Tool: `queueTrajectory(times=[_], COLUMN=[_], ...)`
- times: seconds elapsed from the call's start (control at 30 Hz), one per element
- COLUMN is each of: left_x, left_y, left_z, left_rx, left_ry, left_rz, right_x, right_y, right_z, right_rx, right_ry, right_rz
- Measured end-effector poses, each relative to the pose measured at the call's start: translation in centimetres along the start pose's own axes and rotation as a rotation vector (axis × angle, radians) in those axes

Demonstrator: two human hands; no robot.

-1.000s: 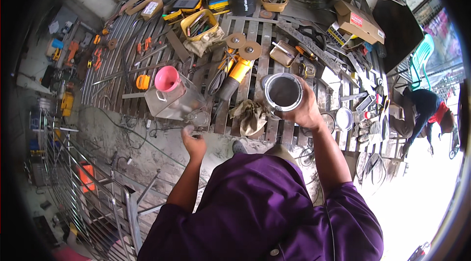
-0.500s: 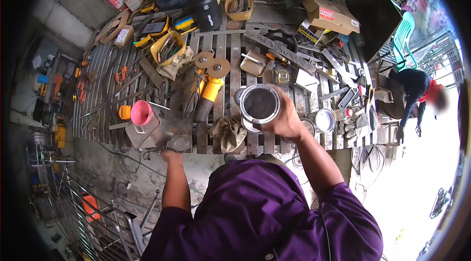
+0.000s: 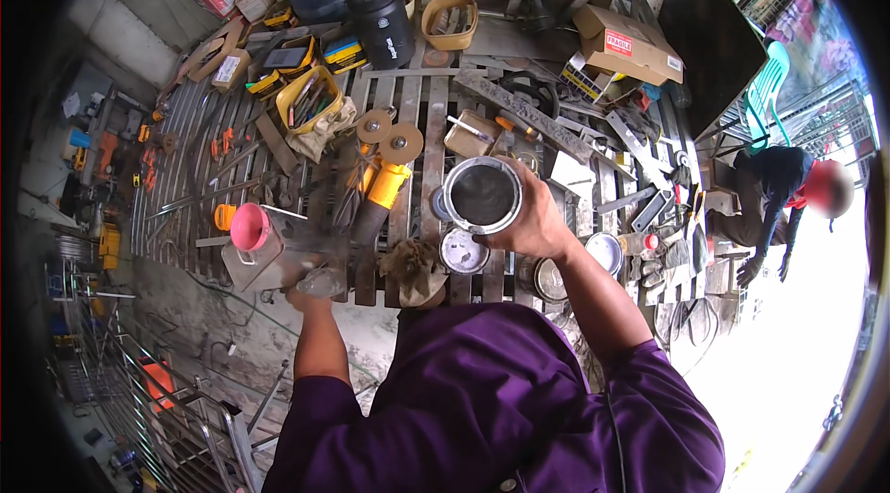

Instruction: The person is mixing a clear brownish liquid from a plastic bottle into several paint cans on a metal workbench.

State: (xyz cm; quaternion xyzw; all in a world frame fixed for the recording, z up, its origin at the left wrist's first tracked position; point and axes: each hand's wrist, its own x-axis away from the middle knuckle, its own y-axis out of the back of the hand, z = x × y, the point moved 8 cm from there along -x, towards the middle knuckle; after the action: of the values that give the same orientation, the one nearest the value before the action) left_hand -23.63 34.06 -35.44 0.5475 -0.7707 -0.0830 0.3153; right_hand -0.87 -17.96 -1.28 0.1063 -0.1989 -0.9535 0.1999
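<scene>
In my right hand [image 3: 531, 219] is an open round metal can [image 3: 482, 195], gripped by its side, with dark stuff inside. It is held over the slatted bench, and a whitish round lid [image 3: 464, 252] lies just below it. My left hand [image 3: 298, 300] is at the bench's near edge, wrapped round a clear plastic container [image 3: 321, 282], seemingly a bottle; blur hides its far end and most of the fingers. Beyond that hand, a pink cup [image 3: 248, 228] stands on a flat board [image 3: 252, 261]. A crumpled cloth [image 3: 414, 272] lies between my hands.
An angle grinder [image 3: 380, 196] with brown discs lies on the slatted bench [image 3: 428, 168]. Further back are a yellow bin [image 3: 310, 100], a black jug [image 3: 380, 22] and a cardboard box [image 3: 627, 46]. Metal pieces crowd the right side. Another person [image 3: 777, 192] bends over at the far right.
The whole view has shifted slightly. The can has moved away from the lid, which now shows fully. The stuff in the can looks darker. The other person's arms have moved.
</scene>
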Motion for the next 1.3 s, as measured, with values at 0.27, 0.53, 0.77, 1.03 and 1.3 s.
queueTrajectory(times=[0.27, 0.53, 0.77, 1.03, 1.3], left_x=[-6.5, -0.4, -3.8, -4.0, -4.7], left_y=[-1.9, -4.2, -3.3, -4.0, -3.9], left_z=[7.0, 3.9, 5.4, 6.2, 5.8], left_rx=[1.167, 1.307, 1.391, 1.368, 1.357], left_ry=[0.607, 0.72, 0.564, 0.596, 0.609], left_rz=[0.322, 0.548, 0.669, 0.641, 0.623], right_x=[-1.5, -1.6, -1.8, -1.9, -1.8], right_y=[0.1, 0.3, 0.3, 0.4, 0.8], right_z=[-0.2, 0.1, 0.7, 1.0, 1.2], right_rx=[-0.052, -0.058, -0.063, -0.062, -0.053], right_ry=[0.038, -0.004, 0.027, 0.029, 0.049], right_rz=[0.019, 0.041, 0.07, 0.059, 0.017])
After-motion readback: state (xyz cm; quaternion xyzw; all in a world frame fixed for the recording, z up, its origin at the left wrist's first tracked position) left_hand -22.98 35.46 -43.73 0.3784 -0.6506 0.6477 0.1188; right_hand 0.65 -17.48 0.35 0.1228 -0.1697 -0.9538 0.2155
